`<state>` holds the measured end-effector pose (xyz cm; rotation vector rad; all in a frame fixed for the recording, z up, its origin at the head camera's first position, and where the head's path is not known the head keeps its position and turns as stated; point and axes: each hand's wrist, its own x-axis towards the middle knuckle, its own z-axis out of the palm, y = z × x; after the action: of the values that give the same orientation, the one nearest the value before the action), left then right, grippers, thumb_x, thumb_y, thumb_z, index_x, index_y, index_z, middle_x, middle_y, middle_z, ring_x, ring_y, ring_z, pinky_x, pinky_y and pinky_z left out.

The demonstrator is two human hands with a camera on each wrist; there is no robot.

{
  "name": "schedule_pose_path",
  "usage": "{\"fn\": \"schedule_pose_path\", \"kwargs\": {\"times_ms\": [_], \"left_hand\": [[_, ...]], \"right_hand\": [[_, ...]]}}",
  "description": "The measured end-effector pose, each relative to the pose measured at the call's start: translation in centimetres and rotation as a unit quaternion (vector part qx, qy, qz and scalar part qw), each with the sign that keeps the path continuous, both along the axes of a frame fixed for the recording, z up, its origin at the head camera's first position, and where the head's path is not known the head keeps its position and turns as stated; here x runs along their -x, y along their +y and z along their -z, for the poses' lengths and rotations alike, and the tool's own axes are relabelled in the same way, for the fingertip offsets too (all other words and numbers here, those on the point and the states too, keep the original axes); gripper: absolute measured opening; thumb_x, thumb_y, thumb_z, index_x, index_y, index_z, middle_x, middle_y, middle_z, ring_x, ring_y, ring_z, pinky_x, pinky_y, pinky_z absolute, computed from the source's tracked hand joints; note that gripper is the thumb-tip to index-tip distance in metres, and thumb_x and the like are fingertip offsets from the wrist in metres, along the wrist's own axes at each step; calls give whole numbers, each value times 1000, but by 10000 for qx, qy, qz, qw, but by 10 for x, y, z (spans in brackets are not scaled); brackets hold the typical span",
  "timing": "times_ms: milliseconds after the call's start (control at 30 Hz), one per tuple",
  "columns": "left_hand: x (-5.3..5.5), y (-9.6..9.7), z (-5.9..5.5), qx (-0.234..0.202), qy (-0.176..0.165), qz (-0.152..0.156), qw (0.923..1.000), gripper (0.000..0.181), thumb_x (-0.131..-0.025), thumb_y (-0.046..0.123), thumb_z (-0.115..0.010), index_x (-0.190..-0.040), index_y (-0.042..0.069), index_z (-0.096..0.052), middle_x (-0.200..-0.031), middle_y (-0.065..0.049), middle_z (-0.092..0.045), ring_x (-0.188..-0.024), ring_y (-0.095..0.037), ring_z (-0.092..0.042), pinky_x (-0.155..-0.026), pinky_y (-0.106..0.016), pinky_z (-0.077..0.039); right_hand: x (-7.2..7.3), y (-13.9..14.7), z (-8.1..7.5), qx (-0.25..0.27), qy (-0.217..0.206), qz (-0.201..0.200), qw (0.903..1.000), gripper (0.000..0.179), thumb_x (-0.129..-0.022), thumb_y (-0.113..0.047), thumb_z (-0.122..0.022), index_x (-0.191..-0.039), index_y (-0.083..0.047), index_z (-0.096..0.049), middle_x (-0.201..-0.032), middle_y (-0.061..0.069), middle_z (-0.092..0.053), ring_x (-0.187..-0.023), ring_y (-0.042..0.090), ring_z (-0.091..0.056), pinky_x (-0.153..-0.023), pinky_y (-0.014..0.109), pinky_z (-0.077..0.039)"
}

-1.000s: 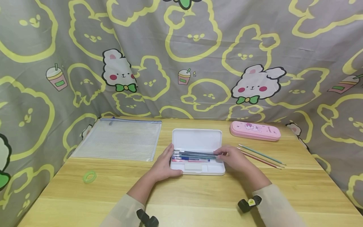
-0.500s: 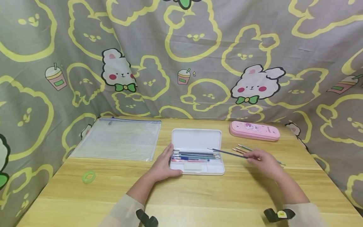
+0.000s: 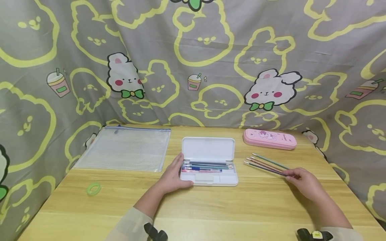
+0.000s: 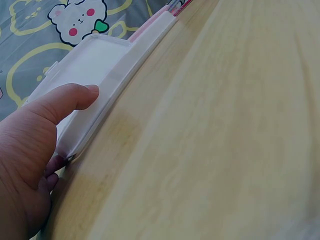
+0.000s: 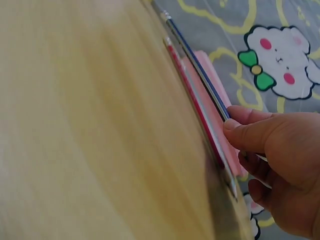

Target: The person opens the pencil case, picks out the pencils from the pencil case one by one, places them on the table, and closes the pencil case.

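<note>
Blue pencil (image 3: 262, 167) moved right since last frame; our right hand (image 3: 306, 183) has it clamped in its fingers (image 5: 249, 114), beside the loose pencils (image 3: 266, 159). Our left hand (image 3: 172, 174) grips the open white case (image 3: 208, 149).

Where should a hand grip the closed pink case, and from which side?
Probably across the middle of the pink case, by both long sides, from above: it lies flat, long and narrow, with the curtain behind it and pencils in front.

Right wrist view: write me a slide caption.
Right hand pinching a blue pencil, with a red pencil nearby and a pink case behind.
</note>
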<state>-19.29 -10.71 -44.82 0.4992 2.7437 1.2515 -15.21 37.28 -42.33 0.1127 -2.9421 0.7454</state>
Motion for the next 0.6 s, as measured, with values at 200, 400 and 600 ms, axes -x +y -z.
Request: {"fn": "schedule_pose_path", "kwargs": {"times_ms": [200, 400, 600], "left_hand": [[0, 0, 0, -13, -15, -1, 10000, 121, -65, 41, -85, -157, 3, -15, -165, -15, -12, -148, -44, -20, -119, -59, -23], [0, 0, 1, -2, -17, 2, 10000, 121, -65, 41, -85, -157, 3, -14, -165, -15, -12, -148, -44, -21, -119, -59, -23], [0, 0, 0, 17, -20, 12, 10000, 121, -66, 41, -85, -157, 3, -14, -165, -15, -11, -148, -44, -20, -119, -59, -23]], "right_hand": [[0, 7, 6, 137, -329, 58, 9993, 20, -94, -12, -61, -108, 0, -71, -114, 28, -64, -107, 45, -59, -85, 49, -49], [0, 9, 9, 280, -492, 34, 9984, 23, -95, -14, -61, -110, 0, -70, -117, 30, -63, -114, 52, -54, -89, 59, -46], [0, 10, 11, 271, -522, 8, 9983, 23, -95, -13, -60, -112, 0, -71, -118, 30, -64, -114, 52, -54, -89, 59, -47]]}}
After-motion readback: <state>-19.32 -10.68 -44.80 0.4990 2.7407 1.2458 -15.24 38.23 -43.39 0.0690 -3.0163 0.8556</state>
